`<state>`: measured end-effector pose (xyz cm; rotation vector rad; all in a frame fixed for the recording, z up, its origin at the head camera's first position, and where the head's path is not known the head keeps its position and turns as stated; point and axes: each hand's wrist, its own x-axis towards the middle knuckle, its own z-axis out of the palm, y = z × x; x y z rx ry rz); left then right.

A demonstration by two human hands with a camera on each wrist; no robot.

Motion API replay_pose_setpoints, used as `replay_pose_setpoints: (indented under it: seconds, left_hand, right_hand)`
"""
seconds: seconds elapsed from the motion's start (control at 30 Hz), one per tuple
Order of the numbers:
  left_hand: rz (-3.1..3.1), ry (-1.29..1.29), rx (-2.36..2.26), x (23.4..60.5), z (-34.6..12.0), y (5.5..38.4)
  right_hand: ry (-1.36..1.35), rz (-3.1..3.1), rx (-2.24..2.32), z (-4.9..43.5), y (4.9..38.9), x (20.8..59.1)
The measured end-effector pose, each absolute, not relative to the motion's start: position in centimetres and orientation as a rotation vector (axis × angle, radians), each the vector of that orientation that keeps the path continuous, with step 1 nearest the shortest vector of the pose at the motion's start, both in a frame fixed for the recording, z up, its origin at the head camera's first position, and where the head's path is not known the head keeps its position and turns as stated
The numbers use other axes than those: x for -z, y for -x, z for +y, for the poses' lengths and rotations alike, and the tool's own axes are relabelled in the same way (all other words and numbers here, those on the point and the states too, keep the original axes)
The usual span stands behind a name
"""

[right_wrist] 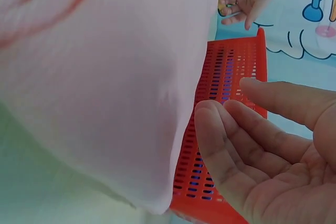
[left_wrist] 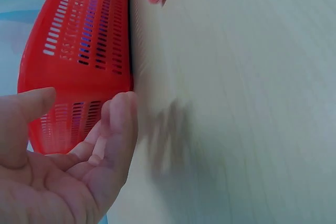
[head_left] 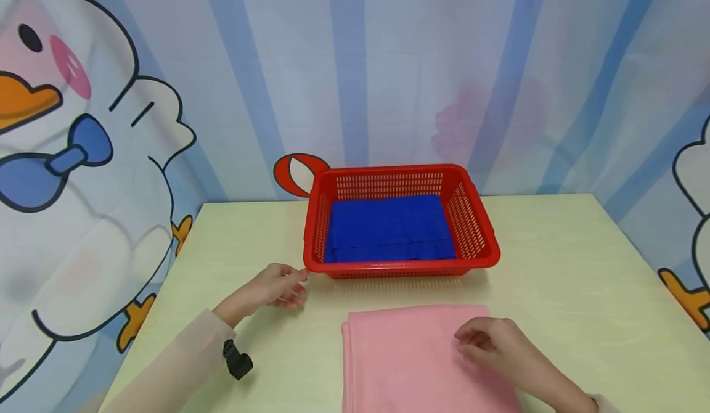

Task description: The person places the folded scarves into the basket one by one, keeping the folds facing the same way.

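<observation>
A red plastic basket (head_left: 402, 269) with slotted sides stands toward the back of the table, and a folded blue cloth (head_left: 391, 228) lies flat inside it. My left hand (head_left: 280, 286) is at the basket's near left corner, fingers relaxed and thumb spread from them; in the left wrist view its fingertips (left_wrist: 126, 103) overlap the red wall. In front of the basket lies a folded pink cloth (head_left: 405, 357). Over that cloth's right side hovers my right hand (head_left: 496, 345), its fingers loosely bent and holding nothing. The right wrist view shows the pink cloth (right_wrist: 105, 103) beside the fingers.
The pale yellow table (head_left: 560, 265) ends at the back against a curtain-like backdrop (head_left: 388, 68) with blue stripes. A printed duck (head_left: 100, 216) fills the backdrop on the left. A black strap or clip (head_left: 237, 359) sits at my left sleeve.
</observation>
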<state>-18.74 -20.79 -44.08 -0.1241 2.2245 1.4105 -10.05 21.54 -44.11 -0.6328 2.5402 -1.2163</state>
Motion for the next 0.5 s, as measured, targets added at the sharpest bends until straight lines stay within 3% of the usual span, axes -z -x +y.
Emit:
replay_pose_setpoints:
  seconds: [0.5]
  left_hand:
    - [2.183, -0.007, -1.349, 43.4, -19.6, 15.5]
  right_hand:
    - [0.563, 2.700, 1.116, 24.6, 10.9, 44.1]
